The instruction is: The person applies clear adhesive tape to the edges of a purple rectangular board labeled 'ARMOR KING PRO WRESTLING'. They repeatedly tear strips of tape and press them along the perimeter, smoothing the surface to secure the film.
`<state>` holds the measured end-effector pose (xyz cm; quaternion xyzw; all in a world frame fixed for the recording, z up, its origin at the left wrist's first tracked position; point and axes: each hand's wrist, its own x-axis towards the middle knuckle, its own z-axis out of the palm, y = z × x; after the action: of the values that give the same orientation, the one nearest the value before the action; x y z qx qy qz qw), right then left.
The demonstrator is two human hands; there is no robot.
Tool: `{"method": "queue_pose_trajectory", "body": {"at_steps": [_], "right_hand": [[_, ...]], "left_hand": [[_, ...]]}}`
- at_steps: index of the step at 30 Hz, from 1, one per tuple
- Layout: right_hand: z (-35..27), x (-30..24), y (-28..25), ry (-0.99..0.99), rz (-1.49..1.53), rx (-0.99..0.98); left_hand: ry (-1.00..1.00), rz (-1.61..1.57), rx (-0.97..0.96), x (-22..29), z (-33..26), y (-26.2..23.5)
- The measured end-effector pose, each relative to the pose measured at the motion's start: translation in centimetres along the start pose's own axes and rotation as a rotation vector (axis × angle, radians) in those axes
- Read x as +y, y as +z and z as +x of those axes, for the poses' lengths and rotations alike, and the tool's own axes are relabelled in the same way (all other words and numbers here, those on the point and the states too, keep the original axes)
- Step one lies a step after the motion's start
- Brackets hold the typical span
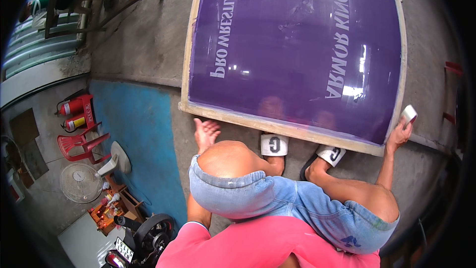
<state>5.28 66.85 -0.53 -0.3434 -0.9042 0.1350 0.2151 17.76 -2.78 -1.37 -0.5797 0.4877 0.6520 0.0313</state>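
Observation:
A large wooden-framed screen-printing frame (292, 128) with a purple mesh fills the space in front of me, its near edge by my feet. Pale mirrored lettering runs across the mesh, and glare spots shine on it. My left hand (207, 133) is just off the near left corner, palm up with fingers spread, holding nothing. At the near right corner, my right hand (398, 136) grips a small white block (409, 113) that sticks out above the fingers. What the block is made of I cannot make out.
White-strapped slippers (274, 145) sit at the frame's near edge. To the left are a blue floor strip (131, 114), a red plastic chair (79, 145), fire extinguishers (72, 107), a standing fan (82, 182) and a motorbike (148, 238). A dark metal stand (111, 0) is at the far left.

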Motion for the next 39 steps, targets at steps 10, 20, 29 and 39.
{"method": "queue_pose_trajectory", "body": {"at_steps": [10, 20, 29, 39], "right_hand": [[-1.9, 5.7, -3.8, 0.765, 1.111, -0.582], [-3.6, 4.9, -6.2, 0.810, 1.302, -0.444], [-9.3, -6.1, -11.9, 0.901, 1.666, -0.516], [-19.2, -9.0, -6.2, 1.082, 1.785, -0.919]], "left_hand": [[0.281, -0.098, -0.223, -1.8, -4.7, 11.5], [0.519, -0.219, -0.634, 5.5, 0.3, 21.7], [0.524, -0.360, -1.011, 15.9, -0.8, 33.7], [-0.072, 0.054, -1.225, -3.4, -9.9, 24.2]]}}
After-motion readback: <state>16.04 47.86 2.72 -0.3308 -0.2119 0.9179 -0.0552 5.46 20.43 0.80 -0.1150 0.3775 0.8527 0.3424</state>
